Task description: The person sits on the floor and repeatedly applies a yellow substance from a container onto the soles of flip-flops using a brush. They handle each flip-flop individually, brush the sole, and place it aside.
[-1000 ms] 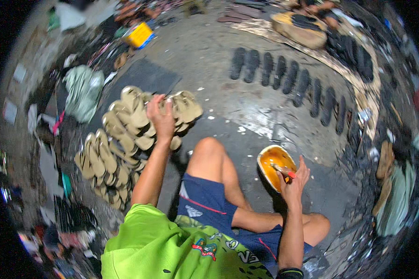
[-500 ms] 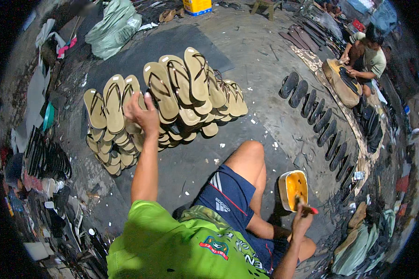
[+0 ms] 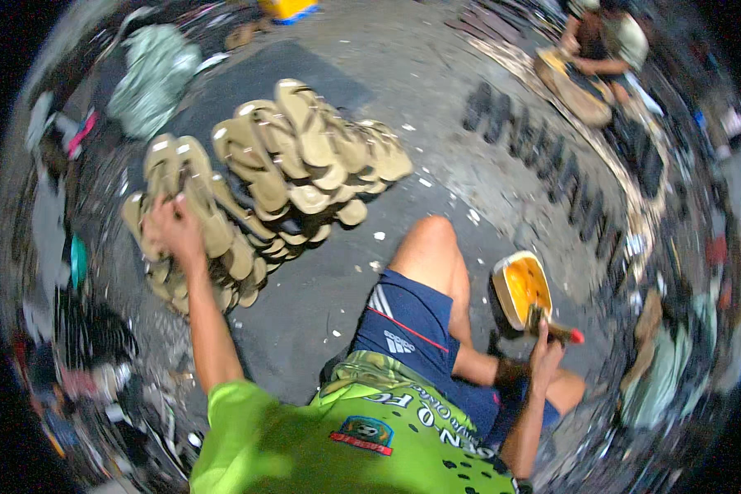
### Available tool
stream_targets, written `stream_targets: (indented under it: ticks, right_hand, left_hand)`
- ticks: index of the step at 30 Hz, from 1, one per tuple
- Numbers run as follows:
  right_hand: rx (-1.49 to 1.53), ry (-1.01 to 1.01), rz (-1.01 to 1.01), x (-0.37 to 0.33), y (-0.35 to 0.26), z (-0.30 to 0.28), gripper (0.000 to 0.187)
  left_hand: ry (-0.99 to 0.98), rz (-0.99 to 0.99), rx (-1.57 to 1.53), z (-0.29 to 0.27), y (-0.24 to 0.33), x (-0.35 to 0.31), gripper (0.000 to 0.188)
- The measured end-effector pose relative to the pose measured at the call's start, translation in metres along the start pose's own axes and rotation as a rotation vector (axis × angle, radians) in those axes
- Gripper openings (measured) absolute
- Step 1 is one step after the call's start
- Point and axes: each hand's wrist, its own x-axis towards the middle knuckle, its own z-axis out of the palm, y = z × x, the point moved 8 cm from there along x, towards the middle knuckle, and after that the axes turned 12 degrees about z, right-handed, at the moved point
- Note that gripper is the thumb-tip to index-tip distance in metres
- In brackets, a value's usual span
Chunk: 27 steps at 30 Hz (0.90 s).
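Observation:
My left hand [image 3: 173, 230] reaches to the left end of a stack of tan flip-flops [image 3: 259, 177] with dark thong straps. It is over one of the leftmost flip-flops, but motion smears its fingers, so I cannot tell whether it grips a strap. Closed around a brush [image 3: 561, 328] with a red-tipped handle is my right hand [image 3: 545, 356], beside my bent knee. The brush's bristle end is at the near rim of a whitish tub [image 3: 499, 288] holding orange-yellow paste.
Dark soles [image 3: 543, 156] stand in a row on the right. Beyond them a person [image 3: 617, 49] works at a rounded block [image 3: 572, 86]. A pale green plastic bag [image 3: 155, 82] lies at the far left. Scraps crowd both sides, and a dark mat [image 3: 305, 329] spreads under the stack.
My left hand has moved left from the middle of the stack to its left end. The brush has come back from inside the tub to its near rim. The view has shifted and blurred.

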Motion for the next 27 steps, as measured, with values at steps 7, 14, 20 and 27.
stream_targets:
  ticks: [7,14,20,27]
  right_hand:
    - [0.219,0.012,-0.046,0.004,-0.017,0.008,0.031]
    - [-0.272,0.052,-0.048,-0.003,-0.013,0.006,0.034]
    - [-0.433,-0.133,0.091,-0.008,-0.004,0.015,0.03]
    - [1.258,-0.297,0.149,-0.02,-0.075,-0.06,0.032]
  left_hand:
    - [-0.346,0.106,-0.632,0.012,0.197,-0.073,0.029]
    - [-0.631,-0.17,-1.15,0.059,0.236,-0.131,0.026]
    - [-0.631,0.471,-0.969,-0.028,0.327,-0.096,0.01]
    - [-0.783,0.835,-0.927,0.002,0.38,-0.192,0.046]
